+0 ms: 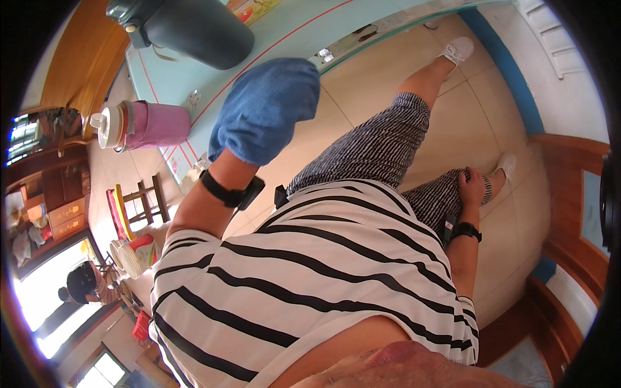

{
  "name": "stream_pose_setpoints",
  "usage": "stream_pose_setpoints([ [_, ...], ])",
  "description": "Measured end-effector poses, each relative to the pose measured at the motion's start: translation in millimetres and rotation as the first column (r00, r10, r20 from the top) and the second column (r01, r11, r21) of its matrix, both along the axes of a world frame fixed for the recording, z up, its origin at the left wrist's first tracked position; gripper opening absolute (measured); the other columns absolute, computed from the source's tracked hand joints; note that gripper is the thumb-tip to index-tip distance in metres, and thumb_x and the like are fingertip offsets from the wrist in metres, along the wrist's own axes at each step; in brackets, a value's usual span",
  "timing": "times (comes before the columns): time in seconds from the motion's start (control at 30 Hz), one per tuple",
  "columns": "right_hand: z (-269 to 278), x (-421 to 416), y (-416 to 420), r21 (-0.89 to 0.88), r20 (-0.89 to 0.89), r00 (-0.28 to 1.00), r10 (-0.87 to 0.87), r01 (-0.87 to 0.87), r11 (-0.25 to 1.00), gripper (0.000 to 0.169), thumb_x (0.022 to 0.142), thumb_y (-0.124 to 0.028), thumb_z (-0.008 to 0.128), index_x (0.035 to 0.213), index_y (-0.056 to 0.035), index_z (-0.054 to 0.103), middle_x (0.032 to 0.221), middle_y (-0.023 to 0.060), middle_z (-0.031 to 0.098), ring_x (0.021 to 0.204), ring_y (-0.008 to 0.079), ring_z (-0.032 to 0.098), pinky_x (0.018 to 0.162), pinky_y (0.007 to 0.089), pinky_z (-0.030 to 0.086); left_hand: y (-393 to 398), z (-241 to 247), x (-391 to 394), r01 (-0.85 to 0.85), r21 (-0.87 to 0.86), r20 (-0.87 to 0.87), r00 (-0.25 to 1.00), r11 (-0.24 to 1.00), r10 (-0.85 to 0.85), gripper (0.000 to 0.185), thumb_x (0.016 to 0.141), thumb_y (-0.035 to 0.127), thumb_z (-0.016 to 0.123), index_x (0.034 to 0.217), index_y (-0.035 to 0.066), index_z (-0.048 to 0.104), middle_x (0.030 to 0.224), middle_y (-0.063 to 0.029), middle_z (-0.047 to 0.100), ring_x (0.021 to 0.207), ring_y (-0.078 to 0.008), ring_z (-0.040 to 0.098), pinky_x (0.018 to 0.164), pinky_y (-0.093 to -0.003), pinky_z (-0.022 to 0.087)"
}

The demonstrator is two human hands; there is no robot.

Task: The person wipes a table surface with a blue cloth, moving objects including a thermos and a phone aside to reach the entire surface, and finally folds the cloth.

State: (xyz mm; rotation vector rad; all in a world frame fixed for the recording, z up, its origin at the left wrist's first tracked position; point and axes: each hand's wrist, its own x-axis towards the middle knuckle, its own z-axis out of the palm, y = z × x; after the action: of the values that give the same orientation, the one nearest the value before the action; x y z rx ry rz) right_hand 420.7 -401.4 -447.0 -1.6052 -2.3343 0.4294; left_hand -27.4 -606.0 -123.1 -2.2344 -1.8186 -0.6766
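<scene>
Blue cloth point(271, 106) covers my left hand up to the wrist, hiding the fingers. The covered hand is over the front edge of a table point(271, 48) with a pale blue, red-lined top. I cannot tell whether the cloth touches the tabletop. A dark tumbler point(194, 34) stands just beyond the cloth. Farther left is a pink-sleeved bottle point(157, 123) with a white lid. My right hand point(470, 186) rests on my right knee over the patterned trousers point(368, 140), with nothing seen in it. Black bands circle both my wrists.
Wooden seating with blue panels point(565, 160) stands at the right. On the tiled floor at left are a wooden stool point(145, 201) and white buckets point(133, 257). Farther off, a person point(89, 283) is near a bright opening. A wooden chair back point(80, 58) curves along the upper left.
</scene>
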Motion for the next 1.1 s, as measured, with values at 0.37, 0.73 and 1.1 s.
stream_pose_setpoints([
  [0.37,-6,13,-31,0.035,0.003,0.997,-0.076,0.076,0.997,0.041,0.084,-0.032,0.063,0.118,-0.0105,0.065,0.132,0.0131,0.057,0.124,0.0322,0.050,0.105,0.0426,0.040,47,22,28,0.018,-0.103,-0.104,0.994,0.994,-0.029,0.034,0.048,0.006,0.071,0.082,0.009,0.064,0.100,-0.0129,0.065,0.101,-0.0367,0.060,0.088,-0.0423,0.049],
  [0.73,-4,7,-28,-0.003,0.042,0.996,-0.085,0.085,0.996,0.040,0.083,-0.031,0.064,0.117,-0.0104,0.065,0.131,0.0134,0.058,0.124,0.0320,0.050,0.105,0.0440,0.039,76,14,27,0.008,0.028,-0.093,0.996,1.000,-0.005,0.022,0.062,0.003,0.067,0.083,0.009,0.065,0.096,-0.0112,0.066,0.092,-0.0334,0.062,0.081,-0.0414,0.050],
  [1.1,-10,15,-38,0.101,-0.051,0.993,-0.103,0.107,0.989,0.034,0.081,-0.029,0.066,0.110,-0.0111,0.068,0.123,0.0112,0.063,0.119,0.0301,0.054,0.100,0.0438,0.043,11,14,28,-0.186,-0.198,0.023,0.981,0.963,0.194,0.031,0.066,0.006,0.067,0.096,0.007,0.065,0.099,-0.0138,0.065,0.093,-0.0327,0.063,0.084,-0.0417,0.051],
])
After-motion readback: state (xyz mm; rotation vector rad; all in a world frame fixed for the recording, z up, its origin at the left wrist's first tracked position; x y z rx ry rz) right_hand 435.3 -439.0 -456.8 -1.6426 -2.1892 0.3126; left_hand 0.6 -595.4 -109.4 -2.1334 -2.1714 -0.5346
